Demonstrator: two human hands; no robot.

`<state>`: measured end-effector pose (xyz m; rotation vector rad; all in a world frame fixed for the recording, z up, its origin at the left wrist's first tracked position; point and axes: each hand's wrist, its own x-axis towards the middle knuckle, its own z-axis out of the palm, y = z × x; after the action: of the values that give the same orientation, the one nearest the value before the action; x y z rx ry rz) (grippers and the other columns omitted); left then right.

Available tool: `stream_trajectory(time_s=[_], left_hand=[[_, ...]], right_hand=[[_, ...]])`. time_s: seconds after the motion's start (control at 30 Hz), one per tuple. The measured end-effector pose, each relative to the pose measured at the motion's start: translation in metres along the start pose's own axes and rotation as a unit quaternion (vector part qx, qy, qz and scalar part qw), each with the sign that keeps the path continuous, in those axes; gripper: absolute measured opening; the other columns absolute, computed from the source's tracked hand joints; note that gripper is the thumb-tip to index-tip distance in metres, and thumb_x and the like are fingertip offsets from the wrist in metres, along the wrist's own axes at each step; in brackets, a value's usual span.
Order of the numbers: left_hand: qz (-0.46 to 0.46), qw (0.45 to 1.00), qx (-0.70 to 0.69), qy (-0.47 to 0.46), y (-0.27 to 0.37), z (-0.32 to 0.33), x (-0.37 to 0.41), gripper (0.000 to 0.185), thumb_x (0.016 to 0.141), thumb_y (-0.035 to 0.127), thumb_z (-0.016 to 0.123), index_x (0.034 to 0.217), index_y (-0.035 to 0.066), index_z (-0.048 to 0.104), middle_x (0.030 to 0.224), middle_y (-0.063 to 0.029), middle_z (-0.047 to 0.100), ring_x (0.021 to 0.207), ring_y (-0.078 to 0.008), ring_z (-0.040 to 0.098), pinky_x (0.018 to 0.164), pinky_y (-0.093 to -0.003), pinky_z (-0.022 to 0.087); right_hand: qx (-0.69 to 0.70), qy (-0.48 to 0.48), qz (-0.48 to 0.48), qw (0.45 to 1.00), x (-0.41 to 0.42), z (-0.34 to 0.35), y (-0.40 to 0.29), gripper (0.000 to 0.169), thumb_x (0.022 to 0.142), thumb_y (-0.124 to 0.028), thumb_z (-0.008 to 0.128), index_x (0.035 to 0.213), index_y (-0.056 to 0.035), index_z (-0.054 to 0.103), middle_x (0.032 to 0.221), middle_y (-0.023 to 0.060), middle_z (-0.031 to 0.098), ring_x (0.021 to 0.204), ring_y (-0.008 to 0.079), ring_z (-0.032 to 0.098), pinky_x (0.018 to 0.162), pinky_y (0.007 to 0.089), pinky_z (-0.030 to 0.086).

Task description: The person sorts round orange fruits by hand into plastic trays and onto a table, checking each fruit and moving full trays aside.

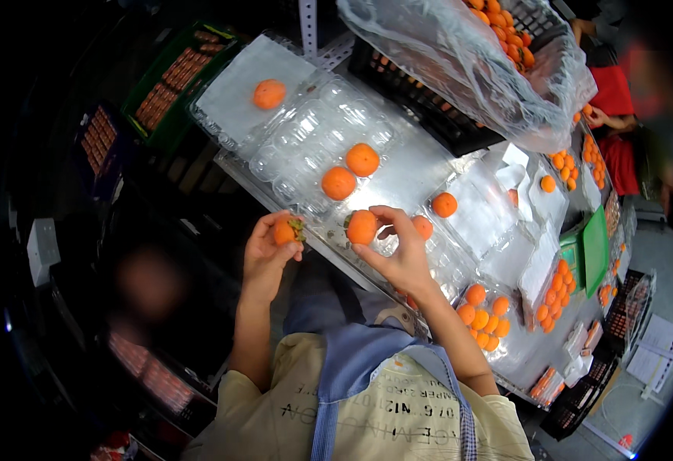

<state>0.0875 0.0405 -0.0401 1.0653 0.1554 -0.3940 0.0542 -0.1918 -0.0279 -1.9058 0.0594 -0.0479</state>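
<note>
A persimmon (pixel 286 230) with its green calyx turned to the right sits in my left hand (pixel 267 253), between thumb and fingers. My right hand (pixel 401 253) grips a second persimmon (pixel 362 227), whose calyx faces left. Both fruits are held over the near edge of a metal table (pixel 391 176). Just beyond them, two persimmons (pixel 351 173) rest in a clear plastic clamshell tray (pixel 302 147) with moulded cups. One more persimmon (pixel 269 94) lies on the pale, flat part of the clear packaging. Behind my right hand, another persimmon (pixel 423 227) shows partly.
A black crate (pixel 428 115) lined with clear plastic (pixel 457 69) holds many persimmons at the back. Filled trays (pixel 489 322) and white sheets (pixel 480 201) lie to the right, near a green-topped scale (pixel 596 250). A co-worker's hand (pixel 601 118) is at the far right. Filled crates (pixel 178 80) stand left.
</note>
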Motion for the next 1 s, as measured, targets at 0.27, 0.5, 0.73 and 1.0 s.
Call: stream_trajectory(time_s=[0.27,0.5,0.73,1.0], left_hand=[[0.016,0.995,0.045,0.089,0.005,-0.024,-0.009,0.044,0.081,-0.007,0.063,0.123,-0.001,0.052,0.105,-0.0066,0.057,0.077,-0.0097,0.056,0.057,-0.0204,0.043],[0.016,0.994,0.059,0.093,0.001,-0.026,-0.012,0.045,0.083,-0.005,0.064,0.126,-0.001,0.052,0.106,-0.0087,0.058,0.077,-0.0111,0.059,0.060,-0.0221,0.049],[0.025,0.992,0.068,0.101,0.002,-0.027,-0.009,0.053,0.079,-0.006,0.069,0.128,0.001,0.050,0.114,-0.0067,0.056,0.092,-0.0111,0.059,0.065,-0.0218,0.049],[0.019,0.995,0.059,0.081,0.001,-0.026,-0.007,0.061,0.079,-0.006,0.070,0.134,0.001,0.045,0.118,-0.0092,0.057,0.103,-0.0126,0.058,0.088,-0.0243,0.049]], right_hand=[[-0.223,0.035,-0.179,0.958,0.033,0.034,-0.009,0.053,0.065,-0.018,0.081,0.109,-0.0026,0.057,0.097,0.0121,0.062,0.088,0.0267,0.059,0.075,0.0359,0.046],[-0.286,0.037,-0.228,0.930,0.041,0.043,-0.018,0.053,0.063,-0.024,0.081,0.107,-0.0053,0.058,0.094,0.0103,0.062,0.084,0.0272,0.057,0.074,0.0379,0.040],[-0.334,0.045,-0.237,0.911,0.044,0.053,-0.020,0.050,0.062,-0.027,0.081,0.103,-0.0063,0.061,0.093,0.0075,0.061,0.083,0.0253,0.056,0.075,0.0375,0.039],[-0.364,0.049,-0.228,0.902,0.048,0.060,-0.020,0.053,0.060,-0.030,0.082,0.103,-0.0075,0.062,0.092,0.0065,0.058,0.082,0.0247,0.054,0.076,0.0379,0.038]])
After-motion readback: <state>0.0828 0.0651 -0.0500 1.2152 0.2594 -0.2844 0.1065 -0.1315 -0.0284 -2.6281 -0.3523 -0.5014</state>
